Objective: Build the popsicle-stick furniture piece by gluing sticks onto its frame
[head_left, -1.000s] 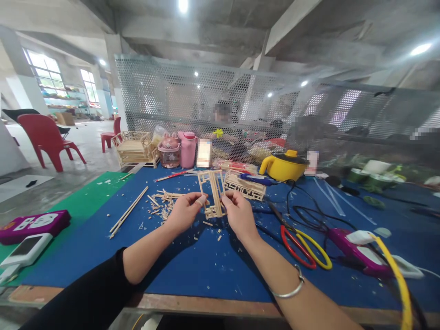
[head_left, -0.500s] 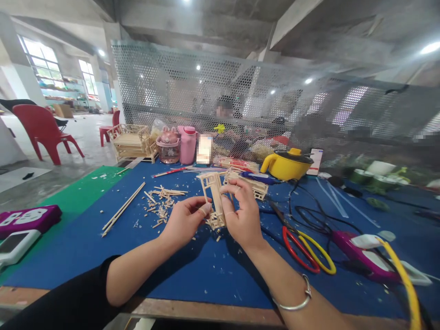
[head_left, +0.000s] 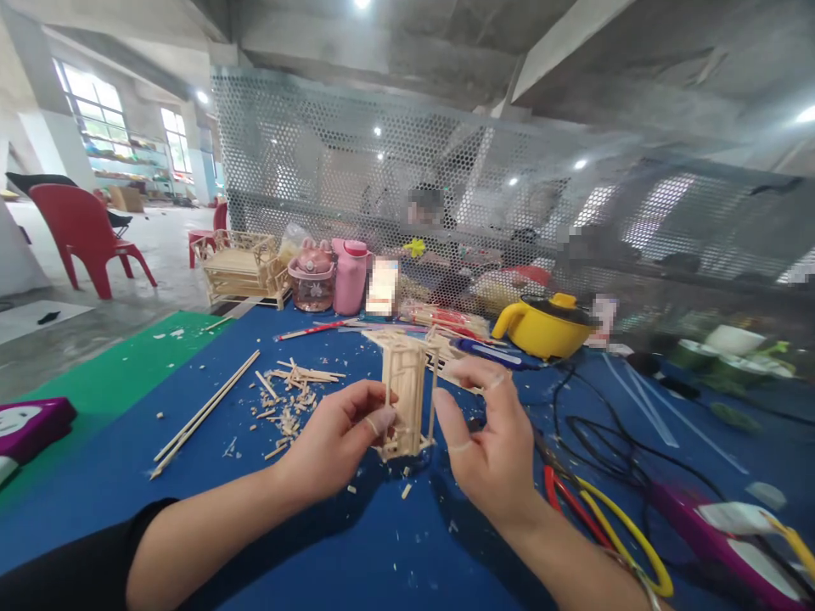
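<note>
Pinching a stick frame [head_left: 406,392], left hand [head_left: 347,433] faces spread right hand [head_left: 495,441], a lidded pot [head_left: 546,331] beyond hiding its contents

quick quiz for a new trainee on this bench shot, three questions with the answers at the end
1. What is the left hand holding?
a) scissors
b) a small wooden frame
c) a cable

2. True or false: the two long sticks lie to the left of the left hand.

3. Put these in order from left to right along the back of the table: yellow pot, pink bottle, jar with an eared lid.

Key:
1. b
2. True
3. Jar with an eared lid, pink bottle, yellow pot
</note>
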{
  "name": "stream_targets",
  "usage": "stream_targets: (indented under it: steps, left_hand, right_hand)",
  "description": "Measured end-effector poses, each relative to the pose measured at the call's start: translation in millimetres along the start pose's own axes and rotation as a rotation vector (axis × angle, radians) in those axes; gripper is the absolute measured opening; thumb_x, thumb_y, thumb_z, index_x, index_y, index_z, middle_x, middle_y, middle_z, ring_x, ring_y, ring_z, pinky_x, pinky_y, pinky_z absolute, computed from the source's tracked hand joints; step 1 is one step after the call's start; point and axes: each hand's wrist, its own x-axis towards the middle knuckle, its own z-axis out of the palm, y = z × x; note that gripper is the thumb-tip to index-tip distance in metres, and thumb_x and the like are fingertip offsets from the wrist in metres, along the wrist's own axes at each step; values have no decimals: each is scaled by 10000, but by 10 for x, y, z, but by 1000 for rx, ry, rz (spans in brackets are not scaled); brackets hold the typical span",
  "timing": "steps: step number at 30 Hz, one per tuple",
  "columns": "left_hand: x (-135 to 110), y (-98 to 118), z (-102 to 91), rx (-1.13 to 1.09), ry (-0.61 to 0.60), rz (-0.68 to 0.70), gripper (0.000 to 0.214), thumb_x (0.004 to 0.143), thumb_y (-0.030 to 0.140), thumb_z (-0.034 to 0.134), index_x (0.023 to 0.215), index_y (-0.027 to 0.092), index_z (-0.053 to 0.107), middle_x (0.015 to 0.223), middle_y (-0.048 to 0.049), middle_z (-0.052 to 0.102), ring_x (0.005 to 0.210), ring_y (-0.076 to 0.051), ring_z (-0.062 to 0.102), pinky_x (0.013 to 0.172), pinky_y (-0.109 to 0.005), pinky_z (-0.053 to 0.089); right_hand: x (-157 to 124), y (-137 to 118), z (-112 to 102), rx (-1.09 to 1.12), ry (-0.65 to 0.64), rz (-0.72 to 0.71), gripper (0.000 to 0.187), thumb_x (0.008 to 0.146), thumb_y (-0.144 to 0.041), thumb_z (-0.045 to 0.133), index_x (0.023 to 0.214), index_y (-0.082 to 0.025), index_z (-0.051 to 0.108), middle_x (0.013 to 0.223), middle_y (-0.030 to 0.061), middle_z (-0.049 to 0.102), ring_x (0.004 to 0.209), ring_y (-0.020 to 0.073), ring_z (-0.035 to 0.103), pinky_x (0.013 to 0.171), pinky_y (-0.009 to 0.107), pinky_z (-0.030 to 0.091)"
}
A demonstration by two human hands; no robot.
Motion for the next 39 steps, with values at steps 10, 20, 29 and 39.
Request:
stream_targets:
  steps: [10, 20, 29, 39]
  left_hand:
    - [-215, -33, 47, 8, -31, -62, 190, 868, 331, 540, 975, 175, 561, 826, -13, 594, 734, -115, 519, 686, -237, 443]
    - [-179, -39, 4, 82, -39, -15, 199, 905, 332, 482, 1032, 202, 564, 829, -5, 607, 738, -107, 527, 685, -226, 436]
    - [-236, 1, 111, -22, 4, -72, 199, 864, 311, 551, 1036, 210, 558, 899, -11, 585, 795, -114, 546, 700, -223, 463]
    - [-142, 103, 286, -366, 155, 9, 399, 766, 189, 674, 1104, 199, 462, 977, -25, 615, 860, -107, 590, 776, -228, 488]
  right_hand:
    - [-306, -175, -26, 280, -145, -62, 200, 767, -77, 574, 929, -186, 531, 897, 29, 594, 819, 140, 568, 731, 306, 479]
    - [-217, 27, 13, 110, -21, 18, 515, 752, -175, 632, 1229, -165, 438, 1249, 139, 488, 1201, 261, 453, 1038, 471, 363]
    - [-105, 131, 23, 137, -241, -45, 352, 881, -204, 507, 1231, -180, 482, 1249, 100, 567, 1202, 186, 492, 1046, 385, 404]
    - [-126, 44, 73, 74, -239, -101, 361, 887, -256, 513, 1232, -157, 477, 1260, 135, 552, 1212, 218, 482, 1038, 433, 408]
